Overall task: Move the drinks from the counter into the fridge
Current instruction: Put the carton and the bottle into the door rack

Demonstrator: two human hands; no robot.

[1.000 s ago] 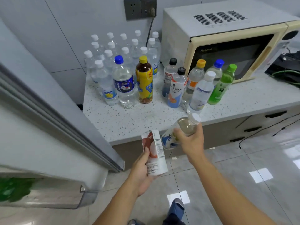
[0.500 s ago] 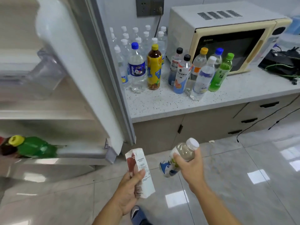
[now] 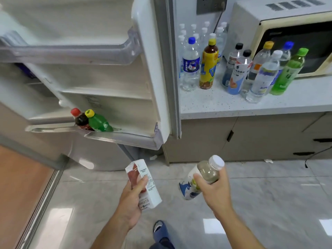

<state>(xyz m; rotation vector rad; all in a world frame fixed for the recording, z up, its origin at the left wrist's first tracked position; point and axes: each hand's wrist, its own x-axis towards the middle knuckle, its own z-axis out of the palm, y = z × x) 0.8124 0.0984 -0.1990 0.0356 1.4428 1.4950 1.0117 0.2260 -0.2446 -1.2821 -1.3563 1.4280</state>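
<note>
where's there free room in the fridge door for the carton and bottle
Free: lower door bin, from the green bottle rightward to the bin's end wall; upper door bin shows nothing inside. Crowded: lower bin's left end, red-capped bottle against the green one.

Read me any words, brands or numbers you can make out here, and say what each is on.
"PEPSI": the blue label of the blue-capped bottle on the counter.
Carton in the left hand: print too small to read.
Other bottle labels and the microwave badge: blurred, unreadable.
</note>
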